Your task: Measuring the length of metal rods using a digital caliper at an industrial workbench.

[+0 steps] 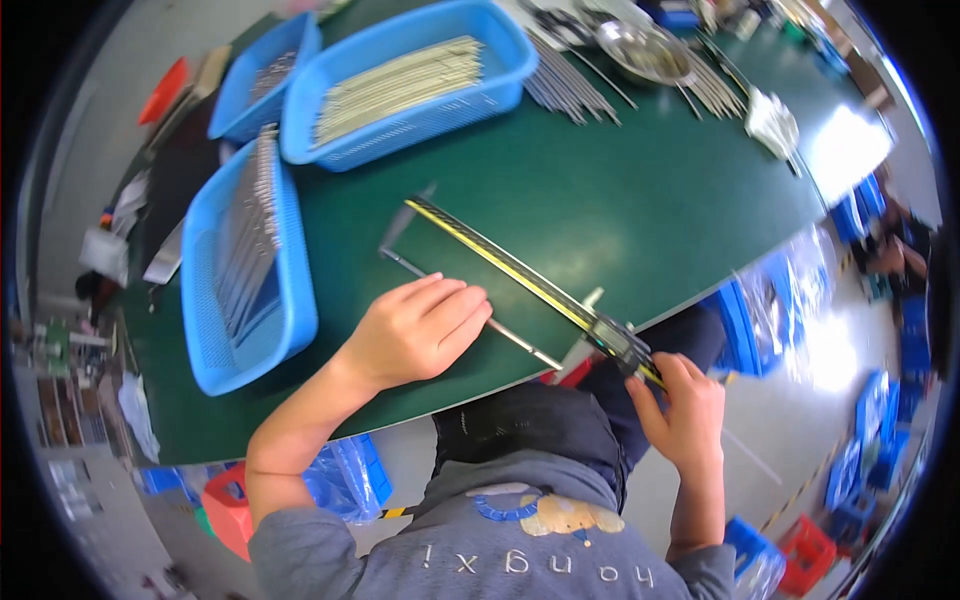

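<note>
A long digital caliper (pixel 503 264) with a yellow-edged beam lies diagonally over the green table, its jaws spread wide. My right hand (pixel 683 408) grips its slider end at the table's front edge. Between the jaws runs a thin metal rod (pixel 527 347), one end by the far jaw and the other close to the near jaw; whether both ends touch is too fine to tell. Closed over the middle of the rod is my left hand (pixel 415 332), whose fingers hide that stretch.
On the green table (pixel 370 418), a blue basket (pixel 205 310) of metal rods stands left. Behind it are a large blue basket (pixel 425 128) of pale rods and a smaller blue basket (pixel 232 112). Loose rods (pixel 570 85) and a metal bowl (pixel 648 52) lie at the back.
</note>
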Available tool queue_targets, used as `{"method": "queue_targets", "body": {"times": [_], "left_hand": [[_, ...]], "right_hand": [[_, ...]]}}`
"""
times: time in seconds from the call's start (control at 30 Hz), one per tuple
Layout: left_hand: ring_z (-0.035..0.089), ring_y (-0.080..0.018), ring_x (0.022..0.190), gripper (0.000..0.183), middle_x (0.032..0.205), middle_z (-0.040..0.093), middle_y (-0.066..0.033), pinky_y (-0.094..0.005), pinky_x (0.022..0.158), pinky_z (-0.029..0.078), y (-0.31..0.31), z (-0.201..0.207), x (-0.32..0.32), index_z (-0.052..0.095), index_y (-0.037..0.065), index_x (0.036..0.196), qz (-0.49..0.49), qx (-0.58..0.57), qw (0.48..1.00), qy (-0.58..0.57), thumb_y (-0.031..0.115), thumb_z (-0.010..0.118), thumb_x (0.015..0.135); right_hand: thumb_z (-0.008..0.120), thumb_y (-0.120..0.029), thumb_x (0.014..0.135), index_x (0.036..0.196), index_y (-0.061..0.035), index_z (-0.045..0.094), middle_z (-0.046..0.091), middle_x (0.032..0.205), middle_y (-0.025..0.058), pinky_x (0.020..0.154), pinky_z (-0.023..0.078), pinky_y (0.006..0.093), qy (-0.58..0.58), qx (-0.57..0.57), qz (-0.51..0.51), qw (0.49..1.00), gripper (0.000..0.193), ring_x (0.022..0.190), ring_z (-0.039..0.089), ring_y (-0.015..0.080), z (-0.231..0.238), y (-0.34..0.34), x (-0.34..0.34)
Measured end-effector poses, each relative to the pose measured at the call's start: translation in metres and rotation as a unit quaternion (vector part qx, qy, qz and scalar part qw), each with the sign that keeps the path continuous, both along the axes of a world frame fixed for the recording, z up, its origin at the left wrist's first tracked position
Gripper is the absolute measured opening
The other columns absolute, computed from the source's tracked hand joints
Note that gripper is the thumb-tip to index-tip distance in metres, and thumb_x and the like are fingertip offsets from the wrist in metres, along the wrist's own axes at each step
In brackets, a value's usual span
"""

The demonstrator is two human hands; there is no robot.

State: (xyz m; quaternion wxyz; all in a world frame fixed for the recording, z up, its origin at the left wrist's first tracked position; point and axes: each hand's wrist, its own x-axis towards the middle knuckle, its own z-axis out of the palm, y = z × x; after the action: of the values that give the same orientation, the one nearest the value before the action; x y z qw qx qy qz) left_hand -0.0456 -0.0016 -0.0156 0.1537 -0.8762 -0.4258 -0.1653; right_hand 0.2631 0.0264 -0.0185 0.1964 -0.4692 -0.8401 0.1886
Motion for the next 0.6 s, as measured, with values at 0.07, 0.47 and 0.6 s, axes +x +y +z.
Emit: {"method": "queue_targets", "body": {"times": [0.07, 0.47, 0.6], "left_hand": [[0.064, -0.0219, 0.084, 0.015, 0.095, 0.064, -0.0063, -0.0335, 0.071, 0.055, 0.008, 0.02, -0.01, 0.065, 0.005, 0.088, 0.032, 0.059, 0.996, -0.059, 0.009, 0.065, 0.073], [0.061, -0.0341, 0.087, 0.019, 0.097, 0.063, -0.0139, -0.0423, 0.077, 0.048, 0.153, 0.023, -0.121, 0.068, 0.007, 0.094, 0.325, -0.207, 0.916, -0.11, 0.018, 0.055, 0.087], [0.059, -0.0321, 0.094, 0.026, 0.102, 0.062, -0.0132, -0.0393, 0.081, 0.047, 0.09, 0.062, -0.12, 0.065, 0.003, 0.103, 0.253, -0.179, 0.938, -0.155, 0.024, 0.054, 0.09]], "right_hand": [[0.07, -0.026, 0.077, 0.087, -0.0041, 0.061, 0.058, 0.07, 0.0092, 0.049, 0.044, 0.0374, -0.014, -0.038, -0.029, 0.999, 0.026, 0.054, 0.058, 0.0285, 0.001, 0.0, 0.002], [0.071, -0.023, 0.077, 0.086, -0.0033, 0.061, 0.056, 0.065, 0.0107, 0.047, 0.04, 0.0353, 0.012, -0.014, -0.019, 1.0, 0.024, 0.049, 0.053, 0.0268, -0.006, -0.001, 0.002], [0.07, -0.022, 0.078, 0.092, -0.002, 0.062, 0.058, 0.071, 0.0128, 0.048, 0.042, 0.0341, 0.011, -0.007, 0.004, 1.0, 0.025, 0.052, 0.054, 0.0279, -0.007, 0.005, 0.009]]}}
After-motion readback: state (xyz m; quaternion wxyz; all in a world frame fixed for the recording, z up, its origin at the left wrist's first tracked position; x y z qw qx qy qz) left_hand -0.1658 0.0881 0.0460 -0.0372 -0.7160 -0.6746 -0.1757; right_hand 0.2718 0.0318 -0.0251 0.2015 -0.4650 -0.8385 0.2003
